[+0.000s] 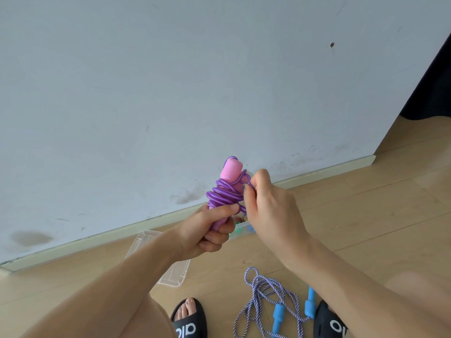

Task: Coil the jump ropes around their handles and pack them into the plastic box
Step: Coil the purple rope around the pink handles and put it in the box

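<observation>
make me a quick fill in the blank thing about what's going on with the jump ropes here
1. The left hand grips the handles of the ______ jump rope.
2. The right hand pinches a loop of that rope's ______.
3. The striped rope lying on the floor has ______ handles.
4. The clear lid lies on the wooden ______.

Missing words: purple; cord; blue; floor

Left grip [210,230] fist-curled and upright, right grip [271,203] pinching beside it, forearms converging.
</observation>
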